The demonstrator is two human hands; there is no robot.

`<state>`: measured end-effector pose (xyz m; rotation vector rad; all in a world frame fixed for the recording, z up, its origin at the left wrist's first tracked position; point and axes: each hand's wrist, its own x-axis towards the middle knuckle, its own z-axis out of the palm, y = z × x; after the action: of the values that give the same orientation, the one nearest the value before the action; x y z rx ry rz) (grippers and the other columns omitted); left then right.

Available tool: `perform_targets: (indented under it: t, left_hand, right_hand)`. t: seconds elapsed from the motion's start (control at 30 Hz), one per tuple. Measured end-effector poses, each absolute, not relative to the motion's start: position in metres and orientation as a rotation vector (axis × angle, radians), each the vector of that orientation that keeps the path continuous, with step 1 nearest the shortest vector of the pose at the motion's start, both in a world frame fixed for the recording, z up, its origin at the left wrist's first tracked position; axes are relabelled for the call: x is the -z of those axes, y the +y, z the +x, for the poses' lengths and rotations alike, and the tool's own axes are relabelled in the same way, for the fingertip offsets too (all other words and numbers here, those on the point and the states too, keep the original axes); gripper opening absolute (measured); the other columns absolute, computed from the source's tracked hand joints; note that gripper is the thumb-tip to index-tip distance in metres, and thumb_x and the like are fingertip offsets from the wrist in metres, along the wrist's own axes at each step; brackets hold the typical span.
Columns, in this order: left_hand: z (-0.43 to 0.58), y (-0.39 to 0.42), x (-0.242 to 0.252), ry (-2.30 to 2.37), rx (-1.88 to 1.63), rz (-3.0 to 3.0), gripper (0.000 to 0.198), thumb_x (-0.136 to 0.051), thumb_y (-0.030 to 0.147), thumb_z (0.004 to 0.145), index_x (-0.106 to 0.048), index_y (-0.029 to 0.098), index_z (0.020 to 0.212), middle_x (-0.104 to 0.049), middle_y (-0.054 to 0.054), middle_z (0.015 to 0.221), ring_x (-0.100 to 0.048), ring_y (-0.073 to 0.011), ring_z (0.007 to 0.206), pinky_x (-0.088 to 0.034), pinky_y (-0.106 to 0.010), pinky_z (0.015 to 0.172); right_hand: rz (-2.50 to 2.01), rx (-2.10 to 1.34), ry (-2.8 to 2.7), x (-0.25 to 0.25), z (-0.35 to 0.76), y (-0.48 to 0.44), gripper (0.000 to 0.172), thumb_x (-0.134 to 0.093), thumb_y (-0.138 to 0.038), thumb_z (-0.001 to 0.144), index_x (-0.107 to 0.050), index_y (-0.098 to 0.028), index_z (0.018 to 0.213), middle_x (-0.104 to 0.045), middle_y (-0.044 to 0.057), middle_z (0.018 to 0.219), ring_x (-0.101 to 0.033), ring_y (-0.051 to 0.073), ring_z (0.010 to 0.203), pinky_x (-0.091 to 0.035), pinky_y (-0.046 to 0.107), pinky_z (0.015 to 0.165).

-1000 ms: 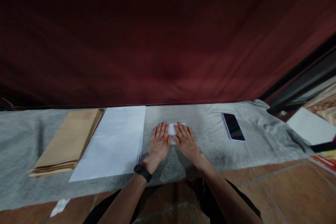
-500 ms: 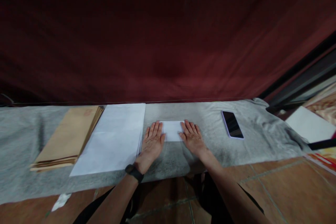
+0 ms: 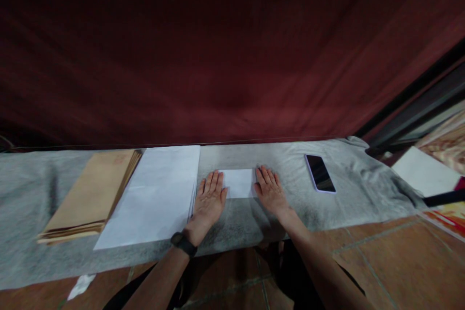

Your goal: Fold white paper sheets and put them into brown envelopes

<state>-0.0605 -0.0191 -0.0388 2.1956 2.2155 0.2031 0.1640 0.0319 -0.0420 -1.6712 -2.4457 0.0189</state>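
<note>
A small folded white paper (image 3: pixel 238 182) lies flat on the grey cloth (image 3: pixel 283 208) in front of me. My left hand (image 3: pixel 209 201) rests flat at the paper's left edge, fingers stretched out and close together; a black watch sits on that wrist. At the paper's right edge my right hand (image 3: pixel 271 193) lies flat too, fingers spread. Neither hand holds anything.
A stack of white sheets (image 3: pixel 156 196) lies left of my left hand, and a pile of brown envelopes (image 3: pixel 92 193) further left. A dark phone (image 3: pixel 319 179) lies to the right. A dark red curtain (image 3: pixel 232 58) hangs behind. Brown floor tiles run below the cloth.
My hands have slid apart from the middle of the folded paper to its left and right edges, uncovering it. The paper has stayed in place.
</note>
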Motion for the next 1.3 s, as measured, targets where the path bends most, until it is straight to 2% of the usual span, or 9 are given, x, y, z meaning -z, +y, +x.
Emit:
perform_targets:
  t: [0.23,0.5,0.63,0.73,0.87,0.97,1.13,1.2,1.3]
  left_hand:
    - [-0.062,-0.02,0.039,2.208,-0.206,2.228,0.059,-0.029,0.036,0.104,-0.034,0.01,0.157,-0.034,-0.014,0.164,-0.029,-0.0279,0.153,-0.023,-0.049,0.125]
    - [-0.067,-0.021,0.035,2.144,-0.287,2.272,0.056,-0.037,0.037,0.103,-0.041,0.012,0.154,-0.038,-0.015,0.162,-0.032,-0.0297,0.152,-0.027,-0.051,0.123]
    - [-0.074,-0.026,0.026,1.87,-0.287,2.394,0.056,-0.051,0.038,0.098,-0.046,0.02,0.151,-0.039,-0.012,0.161,-0.032,-0.0295,0.152,-0.025,-0.057,0.123]
    - [-0.078,-0.028,0.017,1.78,-0.251,2.429,0.055,-0.058,0.03,0.093,-0.051,0.022,0.147,-0.044,-0.011,0.159,-0.037,-0.0275,0.149,-0.025,-0.055,0.123]
    - [-0.08,-0.026,0.01,1.74,-0.225,2.446,0.053,-0.058,0.017,0.088,-0.057,0.021,0.141,-0.051,-0.011,0.154,-0.044,-0.0258,0.145,-0.031,-0.05,0.121]
    - [-0.082,-0.021,0.009,1.722,-0.281,2.438,0.049,-0.054,0.01,0.087,-0.063,0.02,0.135,-0.057,-0.011,0.149,-0.052,-0.0253,0.139,-0.036,-0.046,0.118]
    - [-0.088,-0.011,0.001,1.743,-0.714,2.156,0.027,-0.05,0.021,0.095,-0.075,0.021,0.105,-0.077,-0.008,0.109,-0.071,-0.0245,0.105,-0.052,-0.039,0.098]
    - [-0.088,-0.007,-0.004,1.741,-1.011,1.881,0.023,-0.053,0.031,0.095,-0.073,0.021,0.1,-0.077,-0.005,0.095,-0.072,-0.0219,0.09,-0.055,-0.034,0.084]
    - [-0.082,0.0,-0.008,1.592,-1.297,1.488,0.022,-0.058,0.039,0.09,-0.068,0.02,0.095,-0.073,-0.002,0.083,-0.068,-0.0174,0.076,-0.053,-0.027,0.07]
  right_hand:
    - [-1.253,-0.102,-2.569,0.047,0.132,0.005,0.054,-0.041,-0.036,0.105,-0.038,-0.02,0.156,-0.031,0.007,0.165,-0.031,0.025,0.151,-0.024,0.046,0.125]
    - [-1.125,-0.259,-2.669,0.038,0.147,0.013,0.06,-0.051,-0.041,0.102,-0.039,-0.019,0.156,-0.036,0.011,0.163,-0.034,0.024,0.15,-0.029,0.046,0.124]
    - [-1.072,-0.332,-2.69,0.027,0.154,0.021,0.056,-0.054,-0.029,0.097,-0.046,-0.017,0.152,-0.042,0.013,0.159,-0.038,0.021,0.148,-0.031,0.044,0.124]
    - [-1.055,-0.365,-2.712,0.022,0.155,0.024,0.058,-0.053,-0.017,0.091,-0.05,-0.015,0.149,-0.044,0.012,0.159,-0.039,0.02,0.148,-0.031,0.04,0.124]
    - [-1.026,-0.415,-2.742,0.019,0.158,0.03,0.066,-0.051,-0.008,0.083,-0.051,-0.017,0.148,-0.044,0.009,0.159,-0.04,0.018,0.147,-0.032,0.037,0.123]
    - [-1.029,-0.454,-2.703,0.017,0.162,0.037,0.063,-0.05,-0.005,0.082,-0.057,-0.019,0.143,-0.053,0.006,0.153,-0.048,0.019,0.141,-0.035,0.037,0.121]
    - [-1.179,-0.626,-2.293,0.005,0.167,0.047,0.031,-0.049,-0.023,0.097,-0.075,-0.026,0.113,-0.076,0.003,0.115,-0.07,0.02,0.106,-0.054,0.033,0.096]
    - [-1.183,-0.725,-2.033,0.001,0.167,0.05,0.028,-0.053,-0.038,0.097,-0.076,-0.023,0.104,-0.078,0.004,0.098,-0.072,0.021,0.09,-0.057,0.031,0.081]
    - [-1.158,-0.903,-1.723,0.002,0.162,0.055,0.035,-0.057,-0.051,0.092,-0.073,-0.02,0.091,-0.071,0.001,0.077,-0.065,0.018,0.069,-0.052,0.026,0.062]
